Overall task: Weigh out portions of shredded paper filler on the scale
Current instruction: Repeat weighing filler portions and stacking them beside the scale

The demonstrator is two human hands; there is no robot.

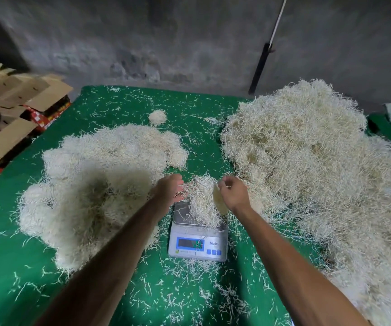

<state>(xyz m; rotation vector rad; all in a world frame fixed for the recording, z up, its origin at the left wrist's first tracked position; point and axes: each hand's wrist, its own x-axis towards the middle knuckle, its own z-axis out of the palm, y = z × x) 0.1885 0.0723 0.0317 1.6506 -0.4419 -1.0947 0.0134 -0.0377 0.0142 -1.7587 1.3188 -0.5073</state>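
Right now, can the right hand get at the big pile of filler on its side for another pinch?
Probably yes. The right hand is at the clump on the scale, and the big pile starts just beside it, with only loose strands between.

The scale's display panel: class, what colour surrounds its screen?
Blue, around the scale's dark screen; seen in the head view.

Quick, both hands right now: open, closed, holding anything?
Left hand: fingers curled into the clump of pale shredded paper filler on the grey digital scale.
Right hand: pinching strands of the same clump.
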